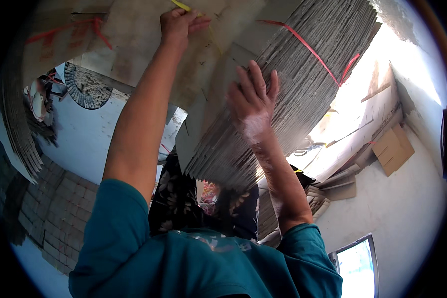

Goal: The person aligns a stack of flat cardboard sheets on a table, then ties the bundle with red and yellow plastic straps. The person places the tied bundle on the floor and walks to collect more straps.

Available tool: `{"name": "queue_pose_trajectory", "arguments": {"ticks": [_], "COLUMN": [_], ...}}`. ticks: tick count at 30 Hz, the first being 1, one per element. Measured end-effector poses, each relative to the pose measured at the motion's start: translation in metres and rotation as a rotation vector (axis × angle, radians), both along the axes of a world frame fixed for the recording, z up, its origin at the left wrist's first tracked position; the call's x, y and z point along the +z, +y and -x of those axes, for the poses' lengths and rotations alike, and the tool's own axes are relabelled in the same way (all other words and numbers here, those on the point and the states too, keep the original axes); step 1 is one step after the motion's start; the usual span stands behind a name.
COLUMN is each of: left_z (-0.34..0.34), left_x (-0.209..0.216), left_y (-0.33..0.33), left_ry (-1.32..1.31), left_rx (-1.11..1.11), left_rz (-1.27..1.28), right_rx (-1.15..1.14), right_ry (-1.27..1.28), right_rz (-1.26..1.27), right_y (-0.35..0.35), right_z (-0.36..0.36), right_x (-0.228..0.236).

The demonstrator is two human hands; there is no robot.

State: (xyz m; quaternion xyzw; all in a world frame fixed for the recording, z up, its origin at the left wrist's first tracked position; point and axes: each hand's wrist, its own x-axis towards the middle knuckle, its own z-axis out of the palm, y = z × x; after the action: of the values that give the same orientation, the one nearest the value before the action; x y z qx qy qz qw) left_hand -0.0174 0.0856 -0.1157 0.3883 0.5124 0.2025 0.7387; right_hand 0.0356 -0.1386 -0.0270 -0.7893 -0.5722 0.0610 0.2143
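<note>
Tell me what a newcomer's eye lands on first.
Likely the big slanted cardboard stack at upper right, crossed by a red strap. Next, the left hand at the top, pinching a yellow strap, and the right hand, spread open, in front of the stack. A teal shirt fills the lower middle.

Finely striped grey-brown cardboard stack (305,82), pinkish-red strap (308,44), yellow strip (181,5), teal shirt (198,265), black floral trousers (170,201)

This looks like a cardboard workshop or storeroom, given the strapped stack of flat cardboard (308,84), piled bundles (59,213) and plain wall (382,203).
</note>
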Motion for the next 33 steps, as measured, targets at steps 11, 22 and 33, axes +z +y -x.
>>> {"name": "queue_pose_trajectory", "arguments": {"ticks": [11, 22, 33], "left_z": [-0.041, -0.050, -0.103], "left_x": [0.089, 0.186, 0.175], "left_y": [0.004, -0.186, -0.209], "left_ry": [-0.340, -0.538, -0.373], "left_rx": [-0.168, -1.191, -1.224], "left_rz": [-0.133, -1.009, -1.353], "right_rx": [-0.051, 0.006, -0.855], "right_ry": [0.024, 0.165, 0.217], "right_rz": [-0.038, -0.002, -0.130], "right_y": [-0.008, -0.018, -0.184], "right_z": [0.008, 0.001, 0.012], "right_x": [-0.001, 0.012, 0.034]}}
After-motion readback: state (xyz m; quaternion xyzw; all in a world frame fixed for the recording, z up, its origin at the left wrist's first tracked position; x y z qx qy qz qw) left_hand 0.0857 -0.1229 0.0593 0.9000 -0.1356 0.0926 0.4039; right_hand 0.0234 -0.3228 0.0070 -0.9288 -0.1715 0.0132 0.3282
